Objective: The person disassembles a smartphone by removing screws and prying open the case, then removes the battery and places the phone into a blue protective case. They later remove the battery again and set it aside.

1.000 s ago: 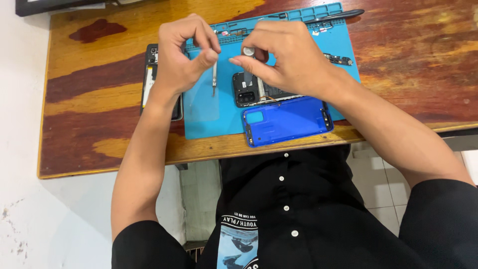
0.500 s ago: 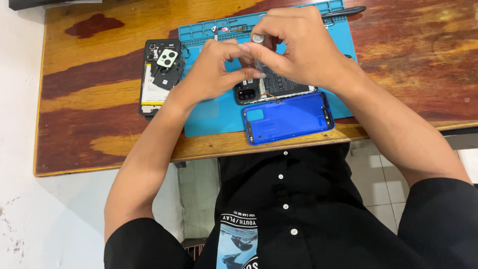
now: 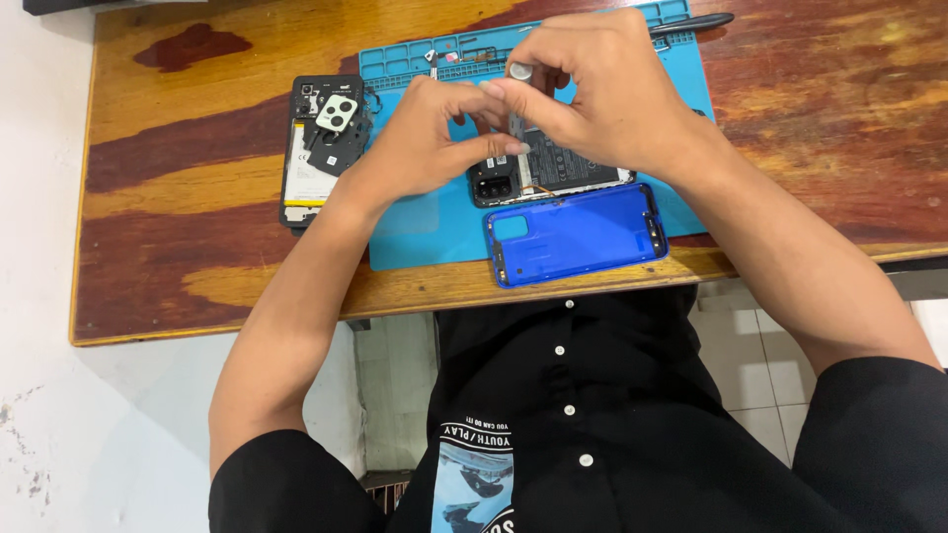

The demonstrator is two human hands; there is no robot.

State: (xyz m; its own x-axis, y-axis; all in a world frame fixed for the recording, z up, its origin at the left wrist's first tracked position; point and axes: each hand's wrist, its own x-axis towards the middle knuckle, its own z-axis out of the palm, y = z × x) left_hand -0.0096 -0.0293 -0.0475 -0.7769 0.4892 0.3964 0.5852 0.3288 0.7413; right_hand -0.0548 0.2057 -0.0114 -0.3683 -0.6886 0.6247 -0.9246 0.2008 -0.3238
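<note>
We see two bare hands working over a blue mat (image 3: pixel 425 232) on a wooden table (image 3: pixel 197 197). The mat lies in the upper middle of the frame.

The right hand (image 3: pixel 602 94) is at the top, just right of the middle. Its fingers are pressed together around a thin silver screwdriver (image 3: pixel 517 99). The round cap of the tool shows between the fingertips, and the tool stands almost upright. Its tip is hidden, so we cannot tell just where it touches.

The left hand (image 3: pixel 425 148) is right beside it, to the left. Its thumb and fingers are pinched together near the lower part of the screwdriver. They seem to touch it, but we cannot tell for sure.

Under both hands lies an open phone (image 3: pixel 553 173) on the mat, with its dark inside parts showing. The hands hide much of it.

Just below the open phone lies a shiny blue back cover (image 3: pixel 578 237). It sits at the lower edge of the mat, near the table edge.

In the upper left of the frame, a second open phone (image 3: pixel 321 148) lies half on the table and half on the mat. A pale camera piece rests on top of it.

A dark pen-like tool (image 3: pixel 691 22) lies at the top right edge of the mat.
</note>
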